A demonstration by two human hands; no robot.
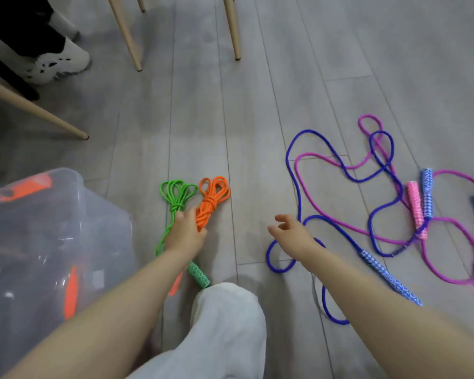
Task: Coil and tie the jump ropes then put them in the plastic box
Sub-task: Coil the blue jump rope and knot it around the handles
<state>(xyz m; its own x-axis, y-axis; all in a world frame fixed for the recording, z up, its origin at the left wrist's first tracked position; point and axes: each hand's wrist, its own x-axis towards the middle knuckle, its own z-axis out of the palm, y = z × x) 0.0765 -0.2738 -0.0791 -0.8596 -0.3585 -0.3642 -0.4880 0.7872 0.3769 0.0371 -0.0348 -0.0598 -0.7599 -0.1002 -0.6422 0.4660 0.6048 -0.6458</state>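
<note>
A coiled, tied orange jump rope [212,199] and a coiled, tied green jump rope [175,195] lie side by side on the grey floor. My left hand [185,232] is closed over both bundles just below their knots. A green handle [199,274] sticks out under my forearm. My right hand [288,231] hovers open above the floor, next to a loose blue jump rope [312,138] tangled with a loose pink jump rope [312,155]. The clear plastic box [52,242] with orange latches stands at the left.
Pink and blue patterned handles [422,203] lie at the right among the loose cords. Wooden chair legs [126,34] stand at the back and left. Someone's spotted slippers [58,61] are at the top left. My knee in light trousers [225,324] is at the bottom centre.
</note>
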